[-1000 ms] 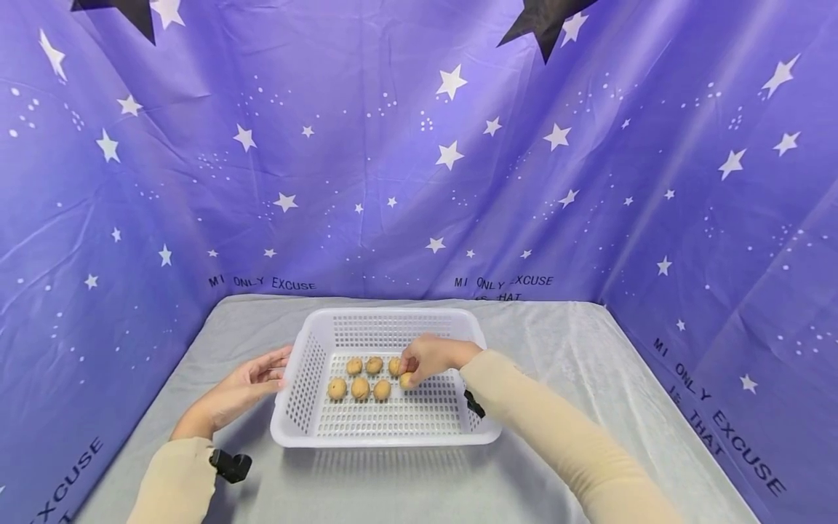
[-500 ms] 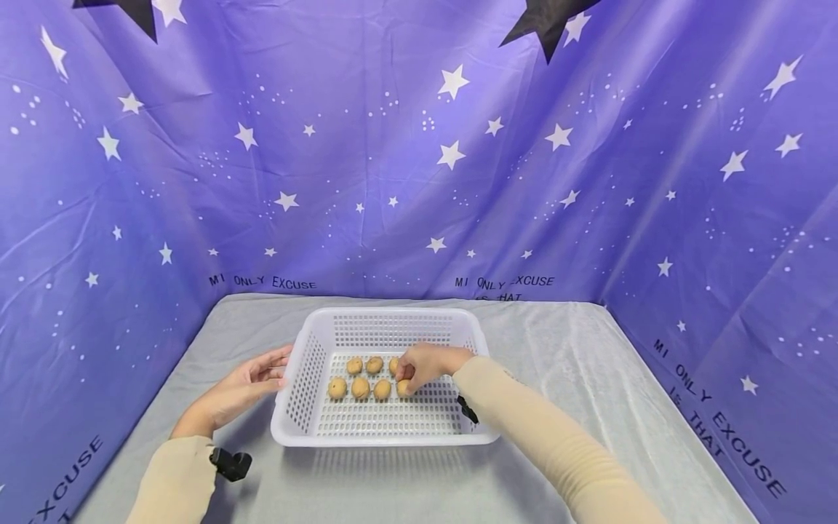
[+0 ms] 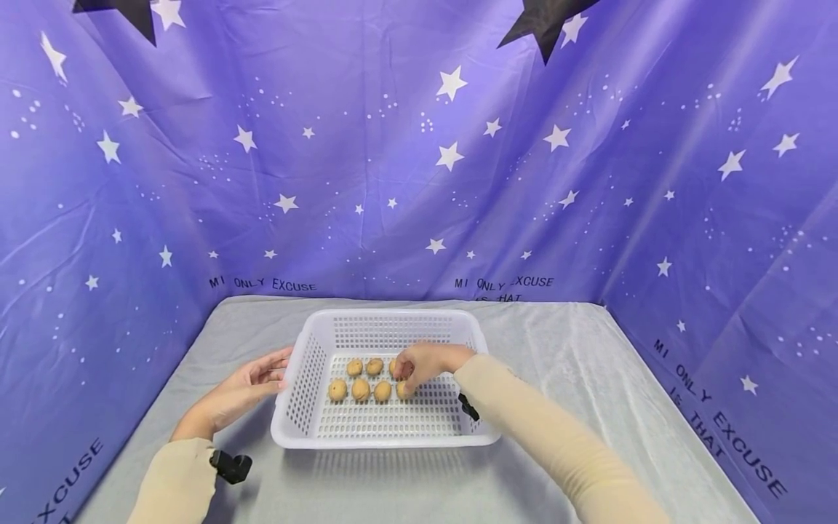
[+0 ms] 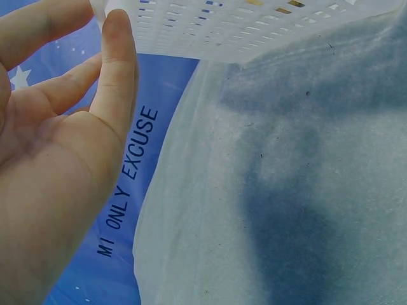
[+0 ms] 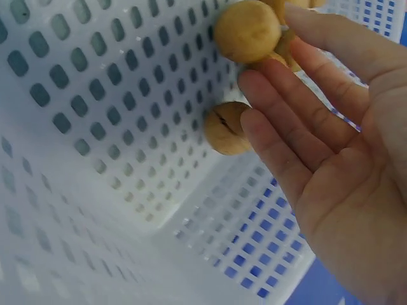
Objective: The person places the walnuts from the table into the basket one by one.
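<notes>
Several tan walnuts [image 3: 361, 390] lie in two rows on the floor of a white perforated plastic basket [image 3: 386, 442]. My right hand [image 3: 428, 362] is inside the basket at the right end of the rows. Its thumb overlaps the front row's rightmost walnut [image 3: 402, 391]. In the right wrist view the fingers are loosely extended, with one walnut [image 5: 248, 32] just past the fingertips and a cracked walnut [image 5: 227, 128] by the lowest finger. My left hand [image 3: 238, 389] touches the basket's left side from outside, its fingers and thumb extended at the rim.
The basket stands on a table covered with a grey cloth [image 3: 550, 364]. A purple curtain [image 3: 366, 182] with white stars closes off the back and both sides. A black wrist camera [image 3: 230, 466] sits on the left sleeve.
My right hand has shifted slightly left and set the front row's rightmost walnut down in line with the others, its fingers loosening. The left hand stays at the basket's rim.
</notes>
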